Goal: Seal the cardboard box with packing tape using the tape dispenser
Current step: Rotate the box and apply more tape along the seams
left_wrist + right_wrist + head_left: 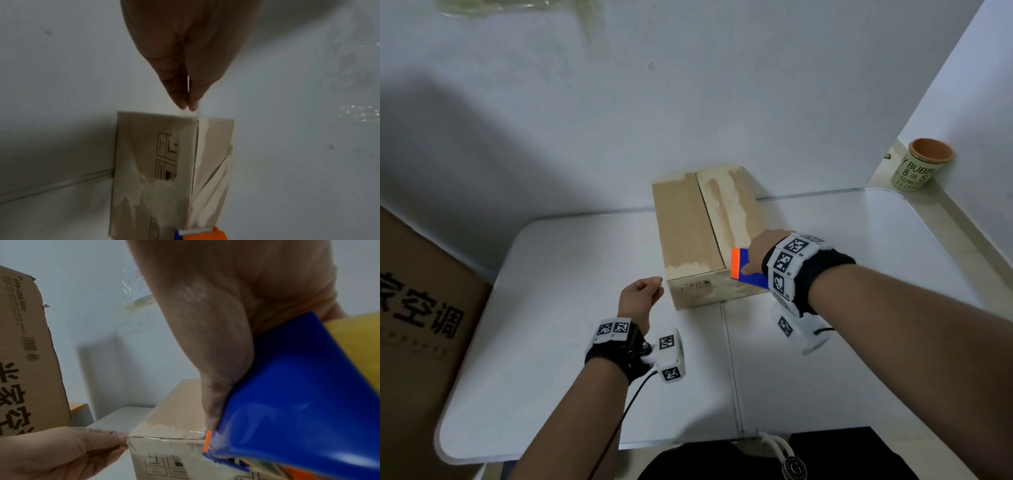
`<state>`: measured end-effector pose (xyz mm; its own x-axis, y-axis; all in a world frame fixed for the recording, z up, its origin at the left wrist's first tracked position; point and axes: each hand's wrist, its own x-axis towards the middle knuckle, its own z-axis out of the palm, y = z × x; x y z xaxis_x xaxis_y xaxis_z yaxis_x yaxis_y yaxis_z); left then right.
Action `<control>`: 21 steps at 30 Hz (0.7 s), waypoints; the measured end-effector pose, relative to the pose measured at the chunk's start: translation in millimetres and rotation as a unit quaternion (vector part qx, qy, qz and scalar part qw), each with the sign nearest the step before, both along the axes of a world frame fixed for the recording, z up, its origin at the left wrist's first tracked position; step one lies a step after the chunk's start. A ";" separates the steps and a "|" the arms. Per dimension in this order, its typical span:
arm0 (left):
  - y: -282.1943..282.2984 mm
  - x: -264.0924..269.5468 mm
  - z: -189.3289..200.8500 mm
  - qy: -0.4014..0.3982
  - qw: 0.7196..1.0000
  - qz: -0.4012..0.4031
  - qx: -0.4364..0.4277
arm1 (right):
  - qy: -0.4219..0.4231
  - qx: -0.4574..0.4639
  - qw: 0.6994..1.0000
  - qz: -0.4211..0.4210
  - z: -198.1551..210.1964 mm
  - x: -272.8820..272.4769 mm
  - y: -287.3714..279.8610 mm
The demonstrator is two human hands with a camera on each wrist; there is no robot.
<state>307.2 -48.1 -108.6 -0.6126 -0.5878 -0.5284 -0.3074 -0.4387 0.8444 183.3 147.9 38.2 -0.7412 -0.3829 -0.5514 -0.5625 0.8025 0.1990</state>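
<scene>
Item 1: small brown cardboard box (698, 236), flaps down, old pale tear marks on top. It sits at the middle of the white folding table (571, 342), pushed toward twelve o'clock near the wall, probably so that the near top edge faces the person for taping.

Item 2: blue plastic tape dispenser with orange blade guard (744, 270), at the box's near corner, about four o'clock of its top. The right hand (763, 250) is wrapped around it, toothed edge toward the box, apparently to feed tape along the near edge.

Item 3: strip of clear packing tape (166, 437), stretched along that edge.

Item 4: left hand (642, 296), at eight o'clock of the box, thumb and fingertips (188, 104) pinched together on the tape's free end, likely for tension.

Item 5: large printed carton (417, 308), at nine o'clock.

Item 6: green mug (919, 164), at two o'clock.
</scene>
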 end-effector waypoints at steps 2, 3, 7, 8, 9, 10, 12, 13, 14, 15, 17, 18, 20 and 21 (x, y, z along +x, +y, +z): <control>4.8 -6.0 -5.9 -0.007 1.000 0.006 -0.022 | 0.014 -0.026 1.000 0.000 2.6 2.2 1.9; 7.8 -8.6 -8.8 -0.010 0.999 0.008 -0.038 | 0.008 -0.017 1.000 0.011 -4.1 -1.7 1.5; 19.3 -15.5 -16.3 -0.015 0.992 0.033 -0.118 | -0.021 -0.022 0.999 -0.021 -39.4 -29.5 -11.2; 21.6 -16.1 -17.0 -0.014 0.990 0.033 -0.134 | -0.021 -0.012 1.000 -0.018 -42.2 -31.3 -11.5; 23.1 -16.6 -19.1 -0.017 0.989 0.029 -0.147 | -0.023 -0.023 0.999 -0.015 -40.0 -29.3 -10.6; 24.4 -16.5 -20.2 -0.023 0.988 0.021 -0.153 | -0.013 -0.028 1.000 -0.007 -42.0 -28.7 -11.3; 24.7 -17.0 -24.7 -0.039 0.989 0.007 -0.144 | 0.008 -0.028 1.000 0.001 -43.8 -28.1 -13.0; 23.5 -18.5 -27.4 -0.050 0.990 -0.003 -0.134 | 0.008 -0.023 1.000 0.001 -44.6 -27.8 -13.7; 22.6 -20.7 -28.8 -0.062 0.990 -0.018 -0.127 | 0.008 -0.018 1.000 -0.002 -47.2 -28.2 -14.5; 21.3 -22.8 -32.0 -0.077 0.988 -0.035 -0.127 | 0.008 -0.018 1.000 0.000 -47.0 -28.8 -11.9; 21.0 -28.3 -35.9 -0.119 0.983 -0.059 -0.127 | 0.025 -0.025 0.999 0.019 -47.4 -31.4 -6.6; 22.2 -30.4 -36.2 -0.144 0.980 -0.067 -0.124 | 0.033 -0.035 0.998 0.030 -47.4 -32.6 -3.9; 21.1 -32.2 -37.2 -0.185 0.974 -0.071 -0.110 | 0.046 -0.045 0.997 0.049 -47.2 -31.9 -1.6; 19.1 -33.0 -37.1 -0.196 0.971 -0.069 -0.115 | 0.048 -0.043 0.996 0.055 -47.0 -30.6 -0.6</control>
<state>274.3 -29.0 -145.7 -0.4726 -0.6443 -0.6012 -0.6673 -0.1839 0.7217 152.7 147.3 -8.8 -0.7398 -0.5071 -0.4422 -0.6297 0.7532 0.1899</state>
